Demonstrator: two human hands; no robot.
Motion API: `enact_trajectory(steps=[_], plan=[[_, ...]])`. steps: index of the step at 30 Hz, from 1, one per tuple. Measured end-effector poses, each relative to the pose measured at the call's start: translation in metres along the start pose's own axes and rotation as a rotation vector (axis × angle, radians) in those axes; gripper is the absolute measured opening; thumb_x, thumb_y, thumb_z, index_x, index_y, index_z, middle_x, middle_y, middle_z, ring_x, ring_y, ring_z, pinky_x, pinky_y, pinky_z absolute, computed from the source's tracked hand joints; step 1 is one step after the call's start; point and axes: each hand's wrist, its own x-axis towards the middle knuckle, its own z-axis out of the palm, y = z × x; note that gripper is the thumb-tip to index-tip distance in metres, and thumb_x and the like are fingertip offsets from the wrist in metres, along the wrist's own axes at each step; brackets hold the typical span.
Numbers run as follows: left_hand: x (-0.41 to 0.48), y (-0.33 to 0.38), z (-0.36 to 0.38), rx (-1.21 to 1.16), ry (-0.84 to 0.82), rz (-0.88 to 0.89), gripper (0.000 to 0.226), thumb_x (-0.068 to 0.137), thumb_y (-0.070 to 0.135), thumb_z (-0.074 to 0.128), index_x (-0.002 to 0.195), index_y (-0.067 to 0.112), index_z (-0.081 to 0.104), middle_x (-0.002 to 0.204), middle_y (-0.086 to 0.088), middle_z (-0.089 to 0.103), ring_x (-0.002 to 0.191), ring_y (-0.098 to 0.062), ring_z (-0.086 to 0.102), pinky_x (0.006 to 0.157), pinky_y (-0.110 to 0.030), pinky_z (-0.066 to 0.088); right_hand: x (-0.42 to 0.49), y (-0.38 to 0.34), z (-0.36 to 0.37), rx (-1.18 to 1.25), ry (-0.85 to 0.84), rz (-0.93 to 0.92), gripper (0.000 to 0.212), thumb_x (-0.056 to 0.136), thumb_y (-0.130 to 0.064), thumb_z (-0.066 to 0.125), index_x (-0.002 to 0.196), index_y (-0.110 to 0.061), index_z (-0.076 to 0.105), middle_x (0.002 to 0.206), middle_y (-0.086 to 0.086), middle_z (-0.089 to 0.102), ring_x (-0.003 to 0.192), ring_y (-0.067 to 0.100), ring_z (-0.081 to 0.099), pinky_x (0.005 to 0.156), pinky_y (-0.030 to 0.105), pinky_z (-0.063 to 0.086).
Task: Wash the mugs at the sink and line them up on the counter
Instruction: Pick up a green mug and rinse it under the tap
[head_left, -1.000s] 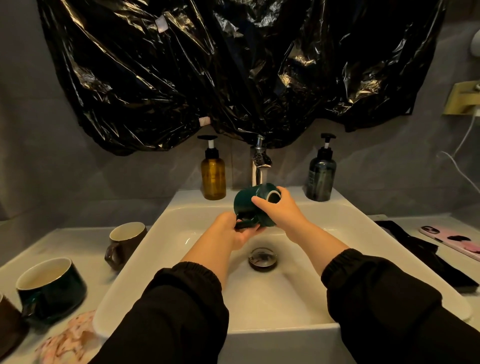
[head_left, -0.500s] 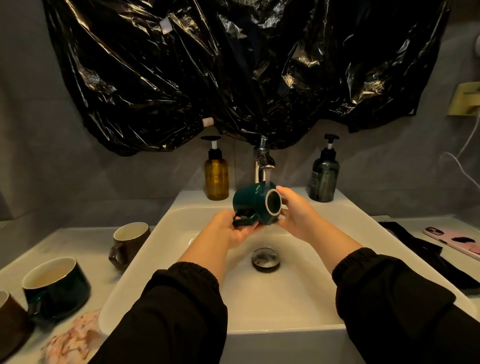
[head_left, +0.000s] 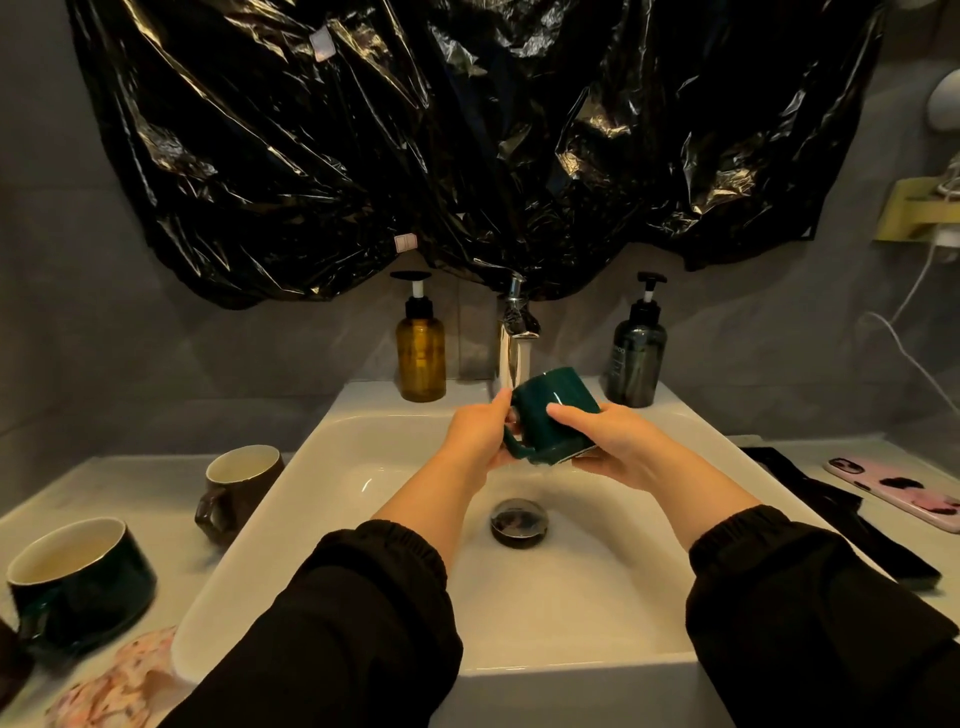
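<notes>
I hold a dark green mug (head_left: 551, 410) upside down over the white sink (head_left: 322, 467), just below the chrome tap (head_left: 514, 343). My left hand (head_left: 480, 434) grips it at the handle side, thumb on the mug's wall. My right hand (head_left: 605, 441) wraps around its right side near the rim, which points down. On the counter to the left stand a brown mug (head_left: 236, 480), a wide dark green mug (head_left: 78, 579) and the edge of another brown mug (head_left: 10, 660) at the frame's border.
An amber pump bottle (head_left: 420, 348) and a dark pump bottle (head_left: 636, 353) flank the tap. The drain plug (head_left: 519, 522) sits mid-basin. A patterned cloth (head_left: 111, 686) lies front left. Right of the sink lie a black object (head_left: 831, 514) and a pink phone (head_left: 898, 491). Black plastic sheeting covers the wall above.
The mug has been turned from lying sideways, mouth to the right, to bottom-up with its mouth downward. My right hand moved from the mouth onto the mug's side.
</notes>
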Motion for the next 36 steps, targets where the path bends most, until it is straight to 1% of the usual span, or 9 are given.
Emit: enact_trajectory(steps=[2,4,7,10,13,18,24,29,36], plan=[[0.000,0.001,0.002,0.004,-0.029,-0.007,0.026,0.099,0.033,0.044,0.093,0.012,0.059,0.110,-0.011,0.062,0.100,-0.026,0.061,0.081,-0.036,0.055,-0.003,0.001,-0.002,0.071,-0.010,0.036,0.053,0.078,-0.025,0.077,0.122,-0.008,0.052,0.108,0.012,0.065,0.097,0.025,0.064,0.085,0.034,0.054],[-0.001,0.003,0.002,-0.035,-0.079,-0.033,0.022,0.100,0.023,0.044,0.105,0.008,0.059,0.116,-0.013,0.059,0.105,-0.027,0.058,0.084,-0.036,0.053,-0.005,0.000,-0.005,0.182,-0.005,0.080,0.053,0.078,-0.019,0.077,0.123,-0.005,0.052,0.109,0.015,0.063,0.098,0.028,0.063,0.080,0.035,0.055],[0.000,0.003,0.001,-0.057,-0.152,-0.016,0.027,0.100,0.017,0.042,0.122,0.008,0.055,0.123,-0.013,0.058,0.112,-0.027,0.057,0.077,-0.034,0.053,-0.006,0.000,-0.008,0.383,0.023,0.128,0.054,0.077,-0.018,0.077,0.123,-0.005,0.051,0.119,0.018,0.058,0.106,0.034,0.060,0.084,0.044,0.053],[0.002,0.001,0.001,-0.007,-0.186,0.032,0.025,0.100,0.018,0.042,0.120,0.011,0.055,0.124,-0.012,0.057,0.112,-0.024,0.056,0.076,-0.033,0.053,-0.007,-0.001,-0.008,0.491,0.019,0.157,0.053,0.079,-0.017,0.076,0.123,-0.006,0.049,0.122,0.020,0.055,0.110,0.037,0.057,0.087,0.048,0.050],[0.000,0.001,0.002,0.031,-0.198,0.068,0.017,0.101,0.018,0.041,0.103,0.014,0.058,0.124,-0.012,0.054,0.115,-0.026,0.054,0.087,-0.038,0.052,-0.008,-0.003,-0.011,0.499,-0.007,0.178,0.058,0.077,-0.015,0.076,0.127,-0.005,0.048,0.125,0.021,0.055,0.110,0.039,0.056,0.093,0.050,0.049],[-0.002,0.001,0.002,0.088,-0.207,0.129,0.018,0.100,0.022,0.042,0.102,0.013,0.058,0.117,-0.009,0.055,0.110,-0.023,0.054,0.071,-0.030,0.054,-0.010,-0.004,-0.014,0.534,-0.051,0.244,0.055,0.075,-0.015,0.077,0.122,-0.003,0.051,0.122,0.023,0.056,0.107,0.042,0.057,0.093,0.055,0.048],[-0.001,0.005,-0.002,0.100,-0.146,0.066,0.019,0.099,0.026,0.046,0.092,0.014,0.058,0.120,-0.012,0.058,0.113,-0.026,0.054,0.081,-0.039,0.054,-0.010,-0.003,-0.009,0.433,-0.056,0.213,0.063,0.071,-0.015,0.079,0.126,-0.006,0.050,0.123,0.021,0.057,0.108,0.040,0.058,0.090,0.051,0.051],[-0.003,0.009,-0.002,0.046,-0.109,0.024,0.021,0.101,0.026,0.040,0.091,0.013,0.054,0.121,-0.014,0.057,0.113,-0.028,0.054,0.089,-0.042,0.053,-0.012,-0.004,-0.007,0.361,-0.081,0.130,0.053,0.078,-0.008,0.074,0.124,-0.003,0.049,0.120,0.018,0.058,0.109,0.034,0.059,0.089,0.042,0.052],[-0.001,0.008,-0.002,0.042,-0.090,0.014,0.021,0.101,0.025,0.040,0.105,0.010,0.053,0.120,-0.014,0.057,0.111,-0.027,0.055,0.089,-0.040,0.052,-0.007,-0.004,-0.006,0.302,-0.072,0.098,0.055,0.077,-0.010,0.075,0.125,-0.007,0.049,0.120,0.016,0.059,0.108,0.031,0.060,0.090,0.040,0.053]])
